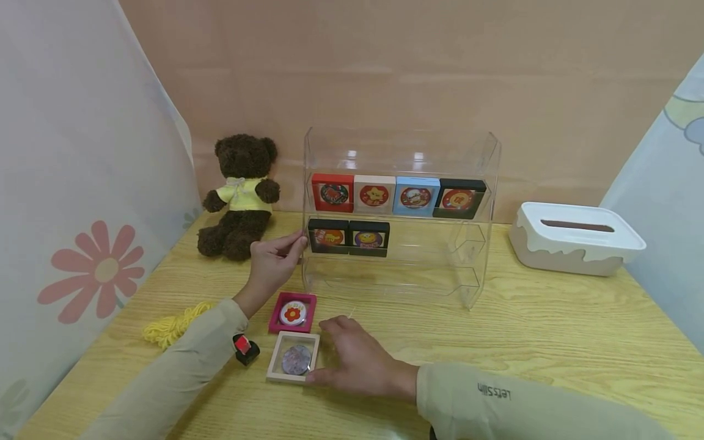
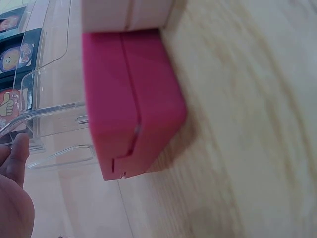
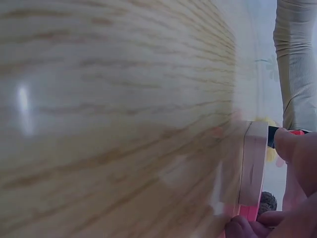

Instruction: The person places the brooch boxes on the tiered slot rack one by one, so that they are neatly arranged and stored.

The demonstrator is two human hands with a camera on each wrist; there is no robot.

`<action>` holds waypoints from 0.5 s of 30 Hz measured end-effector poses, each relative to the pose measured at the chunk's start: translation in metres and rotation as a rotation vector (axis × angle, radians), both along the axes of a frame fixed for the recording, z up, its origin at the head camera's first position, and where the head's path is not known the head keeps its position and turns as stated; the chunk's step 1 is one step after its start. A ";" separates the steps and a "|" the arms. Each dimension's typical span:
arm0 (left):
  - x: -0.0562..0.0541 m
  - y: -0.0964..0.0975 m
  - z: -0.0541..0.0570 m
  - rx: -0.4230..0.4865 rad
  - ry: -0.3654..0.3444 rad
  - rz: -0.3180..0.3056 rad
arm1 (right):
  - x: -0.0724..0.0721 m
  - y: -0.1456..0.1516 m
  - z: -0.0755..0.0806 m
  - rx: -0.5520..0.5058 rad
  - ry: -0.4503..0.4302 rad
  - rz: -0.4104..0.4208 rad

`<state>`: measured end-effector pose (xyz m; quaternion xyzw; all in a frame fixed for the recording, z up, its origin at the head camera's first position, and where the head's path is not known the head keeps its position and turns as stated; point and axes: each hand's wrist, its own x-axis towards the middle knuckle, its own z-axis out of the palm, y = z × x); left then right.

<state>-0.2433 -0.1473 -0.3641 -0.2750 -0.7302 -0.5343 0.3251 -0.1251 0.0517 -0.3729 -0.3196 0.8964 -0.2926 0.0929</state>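
Observation:
At the left side of a clear acrylic display rack, my left hand pinches the edge with thumb and fingertips, right beside a black badge frame. Another black frame with a purple and yellow badge adjoins it on the same tier. Lower down, my right hand spans the right side of a beige frame holding a greyish round badge, thumb at its near corner and fingers at its far one. A pink frame with a red flower badge lies just behind the beige one.
Red, beige, blue and black frames line the upper tier. Left of the rack sits a brown teddy bear in yellow. Yellow cord and a small black-and-red object lie near the left sleeve. A tissue box stands at right.

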 end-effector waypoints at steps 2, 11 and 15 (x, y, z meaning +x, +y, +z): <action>0.005 0.002 0.006 -0.007 0.002 0.008 | 0.000 -0.001 0.000 0.023 0.023 0.007; 0.023 0.008 0.024 -0.017 -0.040 -0.001 | -0.001 -0.004 0.000 0.092 0.057 -0.006; 0.015 0.005 0.015 -0.002 -0.039 -0.009 | -0.002 -0.004 -0.001 0.105 0.057 -0.006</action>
